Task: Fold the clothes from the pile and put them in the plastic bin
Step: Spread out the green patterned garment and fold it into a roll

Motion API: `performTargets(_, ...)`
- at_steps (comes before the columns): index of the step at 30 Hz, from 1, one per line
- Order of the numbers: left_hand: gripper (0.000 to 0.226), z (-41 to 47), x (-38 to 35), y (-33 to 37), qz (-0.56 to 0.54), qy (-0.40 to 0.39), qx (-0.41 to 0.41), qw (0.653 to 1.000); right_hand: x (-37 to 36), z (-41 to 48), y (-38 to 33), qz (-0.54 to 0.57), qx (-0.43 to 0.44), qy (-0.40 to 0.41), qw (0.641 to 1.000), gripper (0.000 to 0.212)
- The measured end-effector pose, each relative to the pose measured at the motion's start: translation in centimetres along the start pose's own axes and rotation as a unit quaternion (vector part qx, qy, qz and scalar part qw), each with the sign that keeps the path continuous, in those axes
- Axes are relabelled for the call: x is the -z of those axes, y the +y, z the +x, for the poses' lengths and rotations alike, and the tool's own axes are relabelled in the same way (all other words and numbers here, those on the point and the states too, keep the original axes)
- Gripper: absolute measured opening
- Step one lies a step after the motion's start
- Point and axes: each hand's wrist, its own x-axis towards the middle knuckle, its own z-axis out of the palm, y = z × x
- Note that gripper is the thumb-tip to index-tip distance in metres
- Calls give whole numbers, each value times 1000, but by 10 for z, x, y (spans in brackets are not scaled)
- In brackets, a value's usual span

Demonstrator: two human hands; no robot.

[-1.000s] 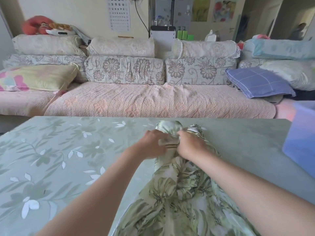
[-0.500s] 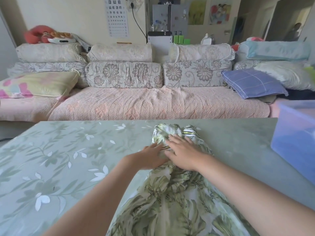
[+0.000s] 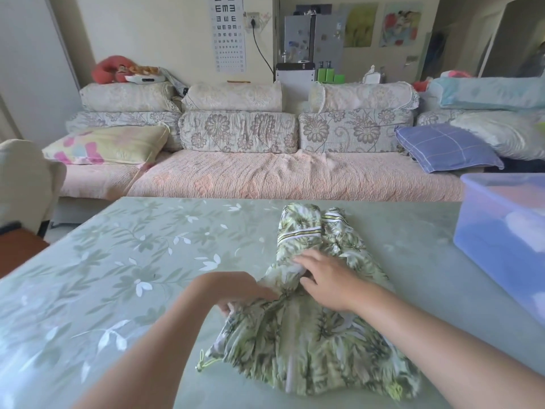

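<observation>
Now, left hand (image 3: 236, 293) pinching leaf-print garment (image 3: 309, 349), right hand (image 3: 327, 280) flat on it, grip apart.

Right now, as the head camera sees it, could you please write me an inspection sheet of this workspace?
Surface: table with a green leaf-pattern cover.
Job's things: leaf-print garment lies crumpled at the centre; plastic bin stands at the table's right, contents unclear.
Clutter: blue pillow and red plush toy on the sofa.
Hands: left hand grips the garment's left edge; right hand rests on the garment.
Cables: black cable hangs from a wall socket.
Surroundings: sofa behind the table; eye chart on the wall.
</observation>
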Motion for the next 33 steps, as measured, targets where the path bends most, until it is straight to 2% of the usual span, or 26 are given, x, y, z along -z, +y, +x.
performTargets(2,86,-12,-6,-12,16,-9,-2,1000,0,-16,-13,-24,13,57,998,31)
performTargets(4,83,-24,-8,-17,48,14,-3,999,-5,-33,-23,-10,51,34,998,28)
performTargets(7,68,-41,-9,-17,85,69,2,994,-18,-54,-34,-13,69,-89,994,50)
performTargets(9,54,-55,-10,-14,124,114,1,986,-27,-60,-42,-58,82,-126,987,63)
performTargets(11,43,-65,-14,-8,116,158,-20,980,-30,-64,-48,-63,82,-151,983,70)
performTargets(13,33,-72,-20,1,45,204,-70,975,-24,-64,-50,30,33,-153,987,63)
performTargets(14,30,-74,-25,7,-9,212,-102,972,-18,-64,-50,103,-13,-130,986,52)
performTargets(16,32,-78,-38,22,-104,171,-157,967,-1,-58,-47,211,-109,-33,971,29)
performTargets(17,36,-79,-47,28,-130,121,-174,968,6,-57,-43,256,-149,9,955,27)
performTargets(18,42,-78,-55,33,-143,50,-185,971,11,-56,-37,318,-181,23,931,26)
performTargets(20,54,-75,-68,38,-124,-109,-181,970,15,-61,-29,429,-213,-10,878,29)
performTargets(22,54,-72,-70,38,-94,-185,-186,960,9,-68,-25,387,-233,-44,891,58)
performTargets(24,33,-69,-65,41,-129,-139,-231,954,-3,-68,-22,298,-249,-31,921,74)
performTargets(25,24,-67,-61,43,-156,-70,-251,953,-5,-68,-20,265,-251,-13,931,73)
performTargets(27,22,-57,-58,44,-158,121,-273,941,-2,-69,-18,200,-243,30,949,68)
performTargets(28,24,-49,-57,42,-112,216,-285,927,-1,-70,-16,165,-236,47,956,67)
performTargets(29,25,-41,-58,40,-29,278,-296,913,-1,-72,-16,125,-225,56,965,67)
performTargets(30,30,-35,-61,38,60,291,-304,905,-1,-74,-17,79,-217,52,972,69)
performTargets(31,45,-30,-66,35,128,256,-291,913,-2,-76,-18,35,-209,41,976,73)
performTargets(33,81,-22,-75,31,193,129,-209,950,-9,-74,-17,-14,-167,36,985,89)
